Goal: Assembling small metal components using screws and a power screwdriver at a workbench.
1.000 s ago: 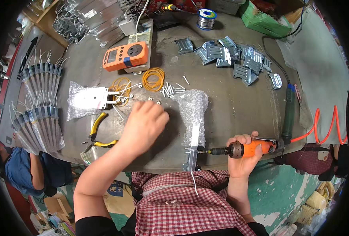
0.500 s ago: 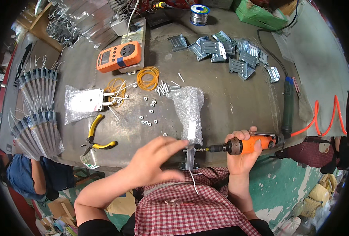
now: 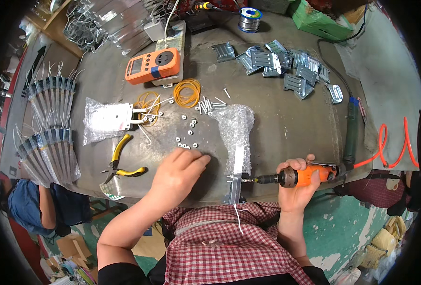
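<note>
My right hand is wrapped round an orange air screwdriver. Its bit points left and meets the side of a narrow metal part at the table's front edge. A white wire hangs from that part, and bubble wrap covers its far end. To the left, my left hand is palm down on the table with its fingers curled together. The fingertips are beside small white nuts; what they pinch, if anything, is hidden. Loose screws lie farther back.
Pliers with yellow handles lie left of my left hand. Behind are a bubble-wrapped white part, rubber bands and an orange meter. Metal brackets are heaped at back right. A red coiled hose runs from the screwdriver.
My left hand has moved away from the metal part, left and down to the nuts, and its fingers have curled in. The right hand keeps the screwdriver at the metal part. The view has shifted slightly.
</note>
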The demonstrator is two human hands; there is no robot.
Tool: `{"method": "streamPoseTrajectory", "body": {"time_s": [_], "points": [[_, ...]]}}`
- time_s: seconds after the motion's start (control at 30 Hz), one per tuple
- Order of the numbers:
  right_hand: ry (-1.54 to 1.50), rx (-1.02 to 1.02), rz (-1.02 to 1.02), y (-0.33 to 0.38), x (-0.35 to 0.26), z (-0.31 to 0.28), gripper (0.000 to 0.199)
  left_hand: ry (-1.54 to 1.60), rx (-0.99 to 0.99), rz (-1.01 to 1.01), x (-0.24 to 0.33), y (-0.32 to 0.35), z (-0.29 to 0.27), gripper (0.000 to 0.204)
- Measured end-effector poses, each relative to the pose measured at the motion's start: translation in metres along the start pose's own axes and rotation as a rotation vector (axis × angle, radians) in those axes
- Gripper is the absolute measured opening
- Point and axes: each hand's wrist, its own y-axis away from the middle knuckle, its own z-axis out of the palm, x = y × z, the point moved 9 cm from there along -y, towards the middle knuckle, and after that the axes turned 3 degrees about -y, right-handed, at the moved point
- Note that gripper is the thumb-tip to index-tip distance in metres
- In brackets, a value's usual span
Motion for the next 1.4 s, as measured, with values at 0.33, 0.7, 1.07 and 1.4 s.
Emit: {"method": "streamPoseTrajectory", "body": {"time_s": [0.33, 0.7, 1.07, 1.4], "points": [[0.048, 0.022, 0.0, -0.001, 0.002, -0.002, 0.036, 0.374, -0.19, -0.326, 0.033, -0.004, 0.013, 0.053], [1.239, 0.176, -0.247, -0.045, -0.1, 0.018, 0.029, 0.66, -0.21, -0.628, -0.002, 0.021, 0.032, 0.038], [0.578, -0.079, 0.306, 0.011, 0.044, 0.06, 0.061, 1.372, -0.301, -0.471, 0.069, 0.036, 0.067, 0.047], [1.056, -0.358, 0.145, 0.022, 0.042, 0.13, 0.041, 1.738, -0.797, -0.581, 0.114, 0.078, 0.094, 0.032]]}}
